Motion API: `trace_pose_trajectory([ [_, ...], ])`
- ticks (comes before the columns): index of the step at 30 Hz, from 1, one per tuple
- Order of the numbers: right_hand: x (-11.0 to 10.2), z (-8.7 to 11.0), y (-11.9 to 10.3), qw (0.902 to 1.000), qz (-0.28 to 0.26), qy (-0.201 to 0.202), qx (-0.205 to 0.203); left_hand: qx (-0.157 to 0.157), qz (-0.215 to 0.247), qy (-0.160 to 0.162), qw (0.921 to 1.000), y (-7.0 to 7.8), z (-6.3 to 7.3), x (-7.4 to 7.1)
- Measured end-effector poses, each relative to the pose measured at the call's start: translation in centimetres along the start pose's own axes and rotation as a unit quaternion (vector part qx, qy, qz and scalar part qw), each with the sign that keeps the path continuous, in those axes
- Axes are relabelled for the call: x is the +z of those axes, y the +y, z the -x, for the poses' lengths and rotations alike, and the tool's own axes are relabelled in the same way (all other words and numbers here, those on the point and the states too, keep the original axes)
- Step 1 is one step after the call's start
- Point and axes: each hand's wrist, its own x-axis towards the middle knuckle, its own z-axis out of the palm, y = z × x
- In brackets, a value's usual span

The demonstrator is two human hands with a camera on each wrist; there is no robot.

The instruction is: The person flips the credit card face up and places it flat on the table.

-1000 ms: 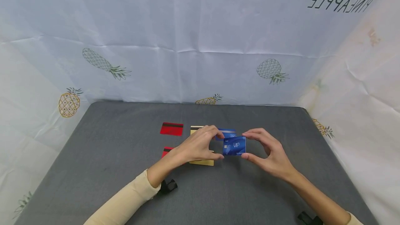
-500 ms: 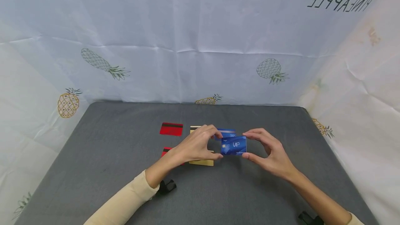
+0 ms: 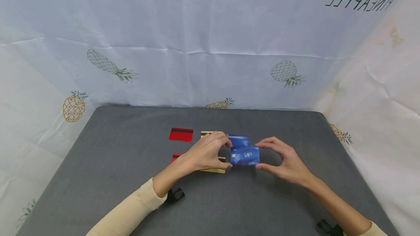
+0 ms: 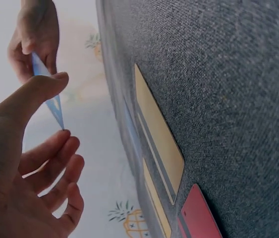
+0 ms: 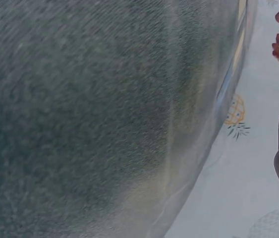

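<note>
I see left hand (image 3: 206, 153) and right hand (image 3: 287, 162) pinching 1 VIP card (image 3: 245, 156); 1 blue card (image 3: 238, 140) just beyond, 2 gold cards (image 3: 214, 170), 2 red cards (image 3: 181, 134) near left hand.

1. The held VIP card (image 3: 245, 158) sits slightly lower in the head view, its printed face paler and showing broader than a second ago.
2. The right hand (image 3: 287, 161) has dipped slightly with it.
3. More of the blue card behind (image 3: 238, 140) now shows above its top edge.
</note>
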Motion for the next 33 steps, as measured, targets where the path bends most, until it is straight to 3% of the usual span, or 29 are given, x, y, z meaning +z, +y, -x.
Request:
trace_pose_trajectory([
  [12, 0.4, 0.3, 1.2, 0.9981, 0.029, -0.054, 0.01, 0.002, -0.054, -0.025, 0.9982, 0.2, -0.4, 0.9],
  [33, 2.3, 0.7, 3.0, 0.9898, 0.062, -0.122, 0.038, -0.046, -0.14, -0.084, 0.9854, 0.9, -1.1, 2.7],
])
